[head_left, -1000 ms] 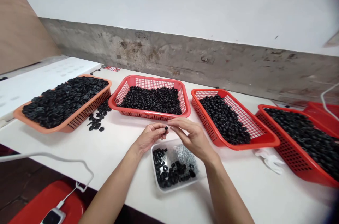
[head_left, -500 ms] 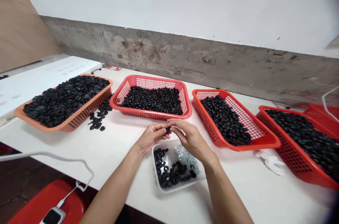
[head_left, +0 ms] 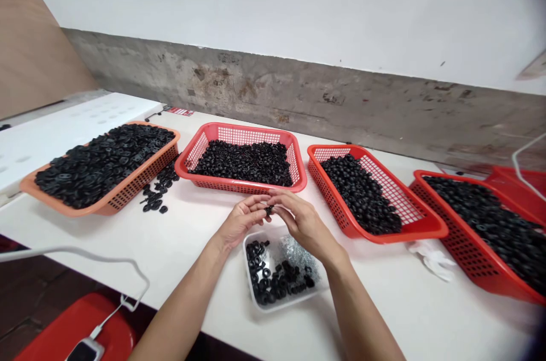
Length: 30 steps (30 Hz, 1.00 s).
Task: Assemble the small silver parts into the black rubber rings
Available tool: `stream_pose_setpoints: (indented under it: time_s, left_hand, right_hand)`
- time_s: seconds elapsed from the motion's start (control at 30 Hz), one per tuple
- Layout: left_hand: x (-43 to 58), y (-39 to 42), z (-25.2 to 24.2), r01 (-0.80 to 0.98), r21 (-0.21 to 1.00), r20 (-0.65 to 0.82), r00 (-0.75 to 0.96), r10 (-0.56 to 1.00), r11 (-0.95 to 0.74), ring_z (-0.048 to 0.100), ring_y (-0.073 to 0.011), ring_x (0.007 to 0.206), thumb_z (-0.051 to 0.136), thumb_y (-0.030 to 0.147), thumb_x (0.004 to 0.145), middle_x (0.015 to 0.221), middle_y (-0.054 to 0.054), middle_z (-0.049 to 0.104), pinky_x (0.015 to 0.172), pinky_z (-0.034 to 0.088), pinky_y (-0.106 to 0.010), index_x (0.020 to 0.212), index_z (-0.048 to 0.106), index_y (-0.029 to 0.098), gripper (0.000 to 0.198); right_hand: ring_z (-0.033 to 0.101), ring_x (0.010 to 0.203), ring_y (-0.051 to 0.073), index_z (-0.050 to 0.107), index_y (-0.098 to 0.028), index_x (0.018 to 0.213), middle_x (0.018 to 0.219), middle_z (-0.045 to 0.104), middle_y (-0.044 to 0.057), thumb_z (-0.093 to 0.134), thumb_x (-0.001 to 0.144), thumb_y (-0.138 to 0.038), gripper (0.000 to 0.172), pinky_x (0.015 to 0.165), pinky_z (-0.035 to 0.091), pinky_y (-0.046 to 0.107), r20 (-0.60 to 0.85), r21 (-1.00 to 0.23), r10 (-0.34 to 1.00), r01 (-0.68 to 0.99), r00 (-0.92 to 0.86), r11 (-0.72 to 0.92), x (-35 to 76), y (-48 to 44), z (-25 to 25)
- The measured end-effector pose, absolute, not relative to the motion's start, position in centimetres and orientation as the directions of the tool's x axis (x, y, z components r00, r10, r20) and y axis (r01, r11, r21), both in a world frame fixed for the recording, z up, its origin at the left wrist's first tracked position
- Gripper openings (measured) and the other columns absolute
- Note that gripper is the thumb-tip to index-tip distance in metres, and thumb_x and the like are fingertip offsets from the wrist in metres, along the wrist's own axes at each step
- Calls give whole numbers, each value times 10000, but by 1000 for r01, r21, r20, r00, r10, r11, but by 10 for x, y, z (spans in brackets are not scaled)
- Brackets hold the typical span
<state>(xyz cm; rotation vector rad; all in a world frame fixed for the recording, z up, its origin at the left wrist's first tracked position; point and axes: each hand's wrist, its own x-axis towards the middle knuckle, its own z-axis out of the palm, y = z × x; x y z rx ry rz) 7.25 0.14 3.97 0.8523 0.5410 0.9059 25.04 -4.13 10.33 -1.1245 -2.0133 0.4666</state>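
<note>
One clear box (head_left: pixel 273 249) of black rings (head_left: pixel 279 287), too crowded to count, sits on the tabletop (head_left: pixel 183 224) below my two hands. My left hand (head_left: pixel 242 220) pinches one small black part (head_left: pixel 268 211); my right hand (head_left: pixel 302 222) meets it, grip unclear. Slack fingertips could drop it. Beyond stand four filled baskets (head_left: pixel 241 183).

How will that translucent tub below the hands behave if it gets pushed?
The tub would probably slide rather than tip, being low and broad on a smooth-looking table. Its thin-looking walls suggest it may flex a little when gripped. The loose black pieces and silvery bits inside would likely shift, as no divider shows between them.
</note>
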Motion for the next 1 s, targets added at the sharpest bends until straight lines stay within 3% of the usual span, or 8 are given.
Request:
stream_pose_setpoints:
  time_s: [0.4, 0.57, 0.73, 1.0]
  left_hand:
    - [77, -1, 39, -556, 752, -96, 440, 893, 355, 620, -97, 760, 867, 180, 652, 920, -26, 728, 693, 435, -201, 1011, 743, 176, 380]
    - [80, -5, 43, -610, 684, -110, 457, 883, 401, 644, -113, 779, 852, 184, 679, 908, -24, 721, 717, 458, -206, 1030, 731, 173, 372]
    - [79, -6, 47, -596, 711, -75, 464, 883, 373, 629, -111, 773, 856, 196, 679, 922, -33, 715, 717, 447, -206, 1002, 744, 160, 344]
    - [75, -1, 36, -525, 792, -25, 482, 876, 312, 596, -116, 796, 802, 267, 768, 946, -61, 724, 717, 418, -213, 1021, 770, 159, 277]
  right_hand:
    - [656, 1136, 237, 677, -223, 1124, 1181, 715, 93, 585, 946, -167, 208, 968, 523, 421, 476, -550, 820, 620, -318, 560, 247, -38, 94]
    - [623, 1188, 253, 604, -214, 1262, 1252, 685, 98, 649, 911, -173, 356, 976, 499, 448, 542, -405, 753, 669, -373, 623, 243, -39, 93]
    - [636, 1155, 259, 606, -202, 1243, 1235, 690, 117, 602, 928, -148, 320, 933, 480, 444, 589, -263, 708, 737, -389, 623, 238, -38, 92]
    - [650, 1112, 257, 634, -172, 1147, 1200, 705, 133, 589, 946, -193, 207, 926, 453, 435, 608, -209, 695, 767, -384, 606, 235, -38, 90]
